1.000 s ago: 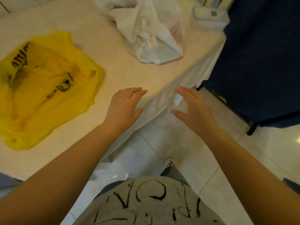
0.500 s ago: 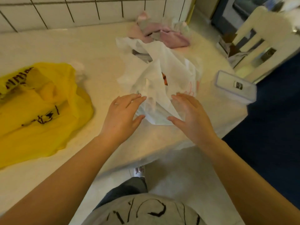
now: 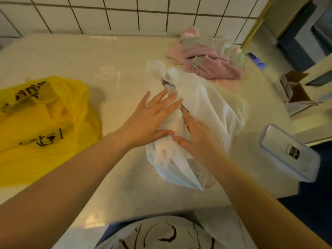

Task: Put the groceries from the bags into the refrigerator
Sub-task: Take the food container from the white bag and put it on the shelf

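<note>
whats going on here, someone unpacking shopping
A person stands at a counter with both hands on a white plastic bag. The left hand lies flat with straight fingers on the bag's near side, and the right hand rests on it beside the left. A yellow bag lies slumped to the left, untouched. Nothing has been taken out of the white bag yet.

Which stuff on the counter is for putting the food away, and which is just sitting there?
For the job:
white bag, with the left hand and the right hand on it
yellow bag

Just lying about:
pink cloths
clear lidded container
cardboard box
</note>
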Demonstrator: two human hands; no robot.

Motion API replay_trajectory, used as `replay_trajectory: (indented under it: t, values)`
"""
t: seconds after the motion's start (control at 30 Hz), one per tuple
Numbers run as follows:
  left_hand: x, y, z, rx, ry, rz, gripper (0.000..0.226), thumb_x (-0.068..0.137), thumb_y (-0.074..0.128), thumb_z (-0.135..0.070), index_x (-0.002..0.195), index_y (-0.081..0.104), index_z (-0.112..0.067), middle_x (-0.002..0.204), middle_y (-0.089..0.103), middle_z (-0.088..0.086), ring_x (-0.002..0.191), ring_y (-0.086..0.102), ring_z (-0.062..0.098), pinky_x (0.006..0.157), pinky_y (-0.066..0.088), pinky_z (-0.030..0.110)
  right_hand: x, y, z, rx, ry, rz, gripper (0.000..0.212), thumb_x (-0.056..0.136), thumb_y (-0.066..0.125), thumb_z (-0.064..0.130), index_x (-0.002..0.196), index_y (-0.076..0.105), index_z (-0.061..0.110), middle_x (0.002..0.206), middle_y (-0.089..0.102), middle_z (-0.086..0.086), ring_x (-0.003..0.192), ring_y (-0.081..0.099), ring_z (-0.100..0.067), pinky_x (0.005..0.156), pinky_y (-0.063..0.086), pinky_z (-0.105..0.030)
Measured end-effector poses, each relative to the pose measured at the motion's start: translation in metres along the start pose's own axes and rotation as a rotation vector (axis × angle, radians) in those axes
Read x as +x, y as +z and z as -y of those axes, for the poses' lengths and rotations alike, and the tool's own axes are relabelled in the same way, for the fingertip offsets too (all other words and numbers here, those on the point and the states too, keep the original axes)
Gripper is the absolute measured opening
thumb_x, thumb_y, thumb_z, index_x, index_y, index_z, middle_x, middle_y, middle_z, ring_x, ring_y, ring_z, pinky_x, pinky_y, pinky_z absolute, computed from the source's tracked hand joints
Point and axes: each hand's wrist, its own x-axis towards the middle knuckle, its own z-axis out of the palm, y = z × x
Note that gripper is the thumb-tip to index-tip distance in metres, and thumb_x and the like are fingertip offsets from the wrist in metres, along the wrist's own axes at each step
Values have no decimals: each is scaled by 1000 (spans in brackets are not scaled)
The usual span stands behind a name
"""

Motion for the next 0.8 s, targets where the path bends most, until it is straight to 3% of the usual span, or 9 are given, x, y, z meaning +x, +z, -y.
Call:
replay_trajectory:
  t: [0.13,0.23,0.33,0.4,0.47,0.53,0.6,0.67,0.8]
  values:
    - [16,-15,13,85,92,191,80,84,31,-67,145,-7,-33,155,22,1,144,11,16,115,-1,48,12,1,-10,4,-64,74,72,89,53,48,147,24,19,129,56,-4,114,54,-22,98,42,-36]
    - [13,-17,19,130,141,256,82,86,39,-63,148,-2,-27,148,38,1,136,34,15,115,-3,43,16,0,-12,40,-117,97,60,91,55,36,144,32,22,129,57,-4,114,54,-23,98,42,-39]
    - [2,-15,21,193,180,166,70,89,41,-56,146,22,-20,113,62,4,105,60,19,114,11,41,17,-1,-12,32,-174,42,45,90,59,28,133,50,21,124,62,-4,109,58,-23,96,44,-35]
    - [-5,-12,19,171,227,59,49,94,42,-43,135,47,-17,92,63,5,84,64,22,109,26,44,17,-1,-13,6,-215,-22,31,90,59,24,121,62,24,113,67,1,100,62,-18,88,44,-25]
    - [-11,-10,17,157,263,-3,33,90,56,-21,122,61,-17,84,62,7,73,64,26,104,35,45,17,-1,-12,36,-239,-77,24,89,59,19,110,68,24,105,70,4,93,63,-15,83,41,-18]
    - [-16,-12,13,148,240,-28,41,74,73,-3,112,67,-16,88,64,10,78,66,30,100,38,49,16,1,-10,106,-261,-137,21,87,60,14,103,71,21,99,72,2,89,65,-16,81,42,-15]
    - [-21,-18,11,118,204,-43,38,71,74,-1,105,67,-15,103,65,14,98,64,36,98,42,55,12,4,-3,148,-286,-175,20,85,60,12,100,72,18,96,72,0,86,64,-13,80,41,-11]
    - [-28,-20,11,100,225,-23,15,84,60,-13,98,64,-14,119,61,15,116,56,35,105,35,52,8,5,4,188,-327,-187,20,84,59,12,98,73,16,94,72,0,87,60,-8,80,39,-6]
    - [-44,-19,13,24,242,81,52,94,34,-56,100,63,-14,136,51,14,133,40,29,112,23,46,-2,8,8,268,-296,-82,14,83,68,19,97,72,20,110,60,12,102,49,9,93,31,-2]
